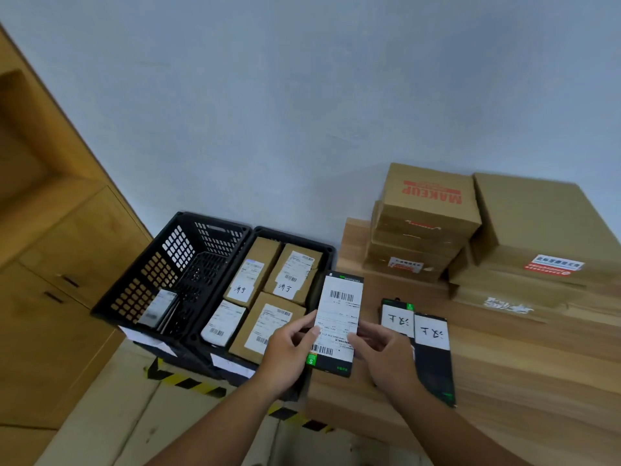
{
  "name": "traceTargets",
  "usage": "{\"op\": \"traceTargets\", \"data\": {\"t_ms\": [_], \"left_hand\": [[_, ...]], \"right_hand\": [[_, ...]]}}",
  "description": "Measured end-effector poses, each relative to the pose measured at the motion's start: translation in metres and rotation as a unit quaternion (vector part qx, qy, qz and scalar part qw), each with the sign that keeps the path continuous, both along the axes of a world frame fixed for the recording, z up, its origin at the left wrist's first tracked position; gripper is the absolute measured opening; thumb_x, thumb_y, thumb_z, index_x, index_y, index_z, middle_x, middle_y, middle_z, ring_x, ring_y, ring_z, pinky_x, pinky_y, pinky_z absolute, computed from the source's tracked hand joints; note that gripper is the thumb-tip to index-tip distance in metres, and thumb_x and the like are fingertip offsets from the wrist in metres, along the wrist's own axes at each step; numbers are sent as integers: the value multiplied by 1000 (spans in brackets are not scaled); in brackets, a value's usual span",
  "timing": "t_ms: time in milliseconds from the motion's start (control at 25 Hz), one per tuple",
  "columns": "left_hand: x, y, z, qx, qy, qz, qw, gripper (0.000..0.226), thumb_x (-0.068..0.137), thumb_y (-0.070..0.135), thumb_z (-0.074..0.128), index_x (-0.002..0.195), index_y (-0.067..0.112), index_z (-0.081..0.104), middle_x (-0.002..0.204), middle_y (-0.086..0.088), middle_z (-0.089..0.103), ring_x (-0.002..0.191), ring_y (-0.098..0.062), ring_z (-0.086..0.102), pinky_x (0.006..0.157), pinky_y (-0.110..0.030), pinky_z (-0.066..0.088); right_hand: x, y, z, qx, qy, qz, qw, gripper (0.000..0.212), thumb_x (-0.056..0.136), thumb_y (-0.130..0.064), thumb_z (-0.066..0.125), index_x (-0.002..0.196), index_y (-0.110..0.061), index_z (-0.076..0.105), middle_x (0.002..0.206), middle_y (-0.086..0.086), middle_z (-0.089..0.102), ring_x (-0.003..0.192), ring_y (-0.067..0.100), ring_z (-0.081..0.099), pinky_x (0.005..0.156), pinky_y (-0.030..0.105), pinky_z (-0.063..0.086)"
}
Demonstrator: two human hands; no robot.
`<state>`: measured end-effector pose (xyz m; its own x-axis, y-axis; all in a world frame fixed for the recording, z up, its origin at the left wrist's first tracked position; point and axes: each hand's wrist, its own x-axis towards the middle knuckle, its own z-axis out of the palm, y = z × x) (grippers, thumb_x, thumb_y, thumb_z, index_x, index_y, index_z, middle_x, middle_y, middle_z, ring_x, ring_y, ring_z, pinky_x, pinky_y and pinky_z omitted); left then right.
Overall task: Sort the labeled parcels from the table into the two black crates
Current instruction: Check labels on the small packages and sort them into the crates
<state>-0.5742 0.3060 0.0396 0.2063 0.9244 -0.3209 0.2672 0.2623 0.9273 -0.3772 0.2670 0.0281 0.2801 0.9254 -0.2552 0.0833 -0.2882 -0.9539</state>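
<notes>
both hands [336, 344] pinching the black parcel [337, 322] at frame centre, label up to read it before choosing a crate [188, 264]; two more wait on the desk [504, 364].

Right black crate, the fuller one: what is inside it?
Inside the right crate lie three brown parcels and one white parcel, each labelled on top. Anything beneath them is covered, and the left hand, holding a flat black parcel, hides the near corner.
</notes>
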Motion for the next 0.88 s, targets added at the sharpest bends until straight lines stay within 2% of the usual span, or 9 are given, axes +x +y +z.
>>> {"op": "traceTargets", "data": {"t_ms": [120,200,280,360,440,600,720,800,880], "left_hand": [[-40,8,-2,7,-3,-16,1000,38,104,28,59,142,30,60,116,14,72,101,2,70,79,-23,61],[-64,13,-3,12,-3,-28,1000,38,105,28,57,143,30,58,123,15,68,103,8,66,78,-16,58],[-87,16,-3,21,11,-31,999,37,106,30,54,143,31,57,127,15,64,103,17,60,74,-7,53],[-105,19,-4,16,12,-24,1000,37,107,30,53,144,31,56,127,15,62,100,22,57,70,-5,51],[-120,20,-7,15,10,-11,1000,37,107,29,52,144,30,56,122,17,62,97,23,58,68,-5,51],[-147,27,-13,12,7,14,1000,36,107,31,52,143,33,56,120,17,62,97,21,60,70,-5,51],[-168,35,-15,24,30,32,999,36,107,33,52,143,33,57,126,18,64,104,16,60,78,-7,51],[-186,41,-13,26,43,50,997,37,107,34,52,143,34,57,130,18,63,109,11,60,84,-11,53],[-207,46,-11,27,48,68,996,37,106,32,53,142,34,58,131,14,64,112,3,62,90,-19,57]], "right_hand": [[-44,0,-1,-8,7,-25,1000,31,86,-9,80,108,-29,72,93,-13,79,89,7,76,72,27,63],[-72,0,-1,-7,14,-38,999,29,87,-10,80,106,-30,73,92,-14,80,88,8,77,71,25,63],[-99,1,-2,-9,18,-48,999,27,87,-11,79,109,-27,75,96,-11,80,90,11,77,75,30,63],[-120,3,-2,-13,20,-51,998,27,88,-12,79,113,-23,76,99,-9,80,91,12,76,79,34,63],[-138,6,0,-14,18,-47,999,27,88,-14,79,111,-26,76,96,-13,80,89,7,76,76,28,63],[-162,21,-2,-16,25,-31,999,26,88,-12,78,111,-25,75,95,-12,80,88,7,77,76,26,63],[-182,37,-6,-11,32,-5,999,25,89,-11,77,107,-28,74,91,-13,80,84,7,77,69,21,61],[-199,50,-9,-9,45,18,999,29,90,-8,76,99,-35,72,89,-15,79,83,7,77,67,19,61],[-219,64,-8,-6,53,37,998,32,90,-6,75,99,-36,74,94,-11,80,86,10,77,72,25,63]]}}
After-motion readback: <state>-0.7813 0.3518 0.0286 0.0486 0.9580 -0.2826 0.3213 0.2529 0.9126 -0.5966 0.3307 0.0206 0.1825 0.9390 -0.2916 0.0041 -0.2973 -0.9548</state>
